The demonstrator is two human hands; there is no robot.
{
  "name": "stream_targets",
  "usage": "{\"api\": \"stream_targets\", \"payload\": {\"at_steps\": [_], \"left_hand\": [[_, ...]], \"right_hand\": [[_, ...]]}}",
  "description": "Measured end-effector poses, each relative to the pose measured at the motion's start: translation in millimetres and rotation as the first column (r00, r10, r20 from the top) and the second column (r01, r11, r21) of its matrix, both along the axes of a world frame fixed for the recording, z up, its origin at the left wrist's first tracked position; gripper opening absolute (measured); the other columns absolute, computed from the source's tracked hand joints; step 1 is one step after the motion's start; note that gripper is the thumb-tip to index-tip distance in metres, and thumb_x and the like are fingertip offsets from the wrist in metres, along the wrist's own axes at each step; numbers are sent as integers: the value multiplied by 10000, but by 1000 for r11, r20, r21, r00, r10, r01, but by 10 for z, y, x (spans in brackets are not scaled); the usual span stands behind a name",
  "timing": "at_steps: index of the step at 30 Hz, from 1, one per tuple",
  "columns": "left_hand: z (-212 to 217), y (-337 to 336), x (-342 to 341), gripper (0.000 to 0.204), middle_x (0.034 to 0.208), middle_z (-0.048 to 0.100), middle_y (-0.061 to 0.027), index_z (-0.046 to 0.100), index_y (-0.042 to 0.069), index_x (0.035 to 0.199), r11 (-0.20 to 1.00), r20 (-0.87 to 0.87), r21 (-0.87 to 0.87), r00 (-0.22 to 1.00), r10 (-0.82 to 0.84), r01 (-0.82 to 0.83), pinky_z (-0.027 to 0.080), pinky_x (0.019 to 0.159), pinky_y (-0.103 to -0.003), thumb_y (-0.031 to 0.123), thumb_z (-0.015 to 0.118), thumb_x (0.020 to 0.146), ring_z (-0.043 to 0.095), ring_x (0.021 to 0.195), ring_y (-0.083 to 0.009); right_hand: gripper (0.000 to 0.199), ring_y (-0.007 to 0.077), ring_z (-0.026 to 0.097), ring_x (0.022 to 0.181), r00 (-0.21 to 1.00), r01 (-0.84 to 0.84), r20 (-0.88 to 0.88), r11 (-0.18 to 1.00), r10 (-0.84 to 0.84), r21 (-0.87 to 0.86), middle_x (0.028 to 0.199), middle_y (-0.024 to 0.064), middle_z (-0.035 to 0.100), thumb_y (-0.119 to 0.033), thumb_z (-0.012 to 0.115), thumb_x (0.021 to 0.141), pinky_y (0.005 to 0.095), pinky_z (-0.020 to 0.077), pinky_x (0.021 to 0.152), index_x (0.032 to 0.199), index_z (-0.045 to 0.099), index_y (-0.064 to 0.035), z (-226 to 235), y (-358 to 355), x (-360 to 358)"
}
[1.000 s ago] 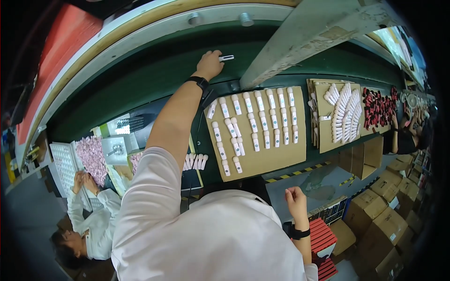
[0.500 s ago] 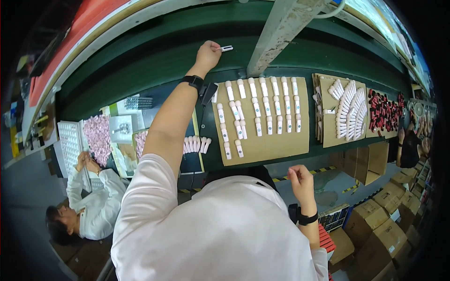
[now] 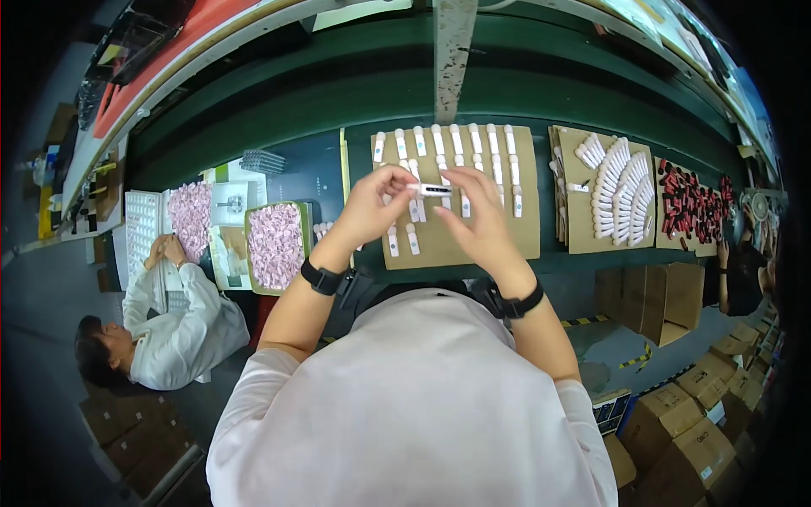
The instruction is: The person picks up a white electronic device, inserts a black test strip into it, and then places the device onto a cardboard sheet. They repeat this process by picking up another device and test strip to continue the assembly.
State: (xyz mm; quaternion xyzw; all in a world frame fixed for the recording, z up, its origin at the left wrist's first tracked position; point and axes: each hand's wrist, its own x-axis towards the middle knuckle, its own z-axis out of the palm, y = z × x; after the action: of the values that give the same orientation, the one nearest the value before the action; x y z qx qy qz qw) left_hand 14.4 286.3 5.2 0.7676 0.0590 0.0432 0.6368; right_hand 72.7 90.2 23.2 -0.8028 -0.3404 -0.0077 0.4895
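Observation:
Over the cardboard sheet [image 3: 507,237], my left hand [image 3: 372,207] pinches one end of a small white stick with a dark slot [image 3: 436,191]. My right hand [image 3: 486,220] is at its other end, thumb and fingers apart around it; whether a fingertip touches it I cannot tell. Below lie rows of small white pieces with rounded pale tops [image 3: 517,198], several bearing a teal dot. My hands hide part of these rows.
To the right, a second cardboard sheet [image 3: 591,243] bears fanned white pieces, beside a pile of red and black pieces [image 3: 688,203]. A tray of pink pieces [image 3: 275,245] stands left, near a co-worker in white [image 3: 182,329]. A post [image 3: 452,68] rises behind.
My left hand has come back from the far left with the white stick. My right hand has risen from near my body to meet it. The view has shifted.

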Motion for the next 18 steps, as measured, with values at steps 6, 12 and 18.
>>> {"api": "stream_targets", "payload": {"at_steps": [6, 12, 18], "left_hand": [[-38, -119, -143, 120, 891, 641, -26, 613, -2, 968, 998, 1, 17, 998, -65, 65, 477, 710, -210, 22, 642, 854, 592, 769, -82], [-903, 572, 290, 128, 779, 651, -44, 620, 1, 914, 894, -39, 338, 945, 326, -294, 506, 658, -256, 82, 665, 827, 614, 712, -115], [-1145, 680, 687, 310, 899, 670, -173, 601, 36, 980, 786, -157, 577, 914, 373, -222, 522, 738, -399, 263, 669, 780, 653, 838, -332]], "right_hand": [[276, 167, 604, 804, 860, -148, -506, 981, 66, -124, 921, 107, 643, -119, 684, 850, 275, 482, 712, 1096, 607, -21, -191, -106, -126], [205, 127, 586, 696, 845, -21, -532, 992, -51, -127, 824, 83, 652, -142, 671, 867, 254, 470, 650, 1020, 616, -18, -312, -634, -246], [161, 87, 571, 713, 740, 280, -597, 949, -309, -144, 832, 31, 651, -121, 688, 854, 240, 469, 647, 970, 632, -24, -504, -1259, -363]]}}
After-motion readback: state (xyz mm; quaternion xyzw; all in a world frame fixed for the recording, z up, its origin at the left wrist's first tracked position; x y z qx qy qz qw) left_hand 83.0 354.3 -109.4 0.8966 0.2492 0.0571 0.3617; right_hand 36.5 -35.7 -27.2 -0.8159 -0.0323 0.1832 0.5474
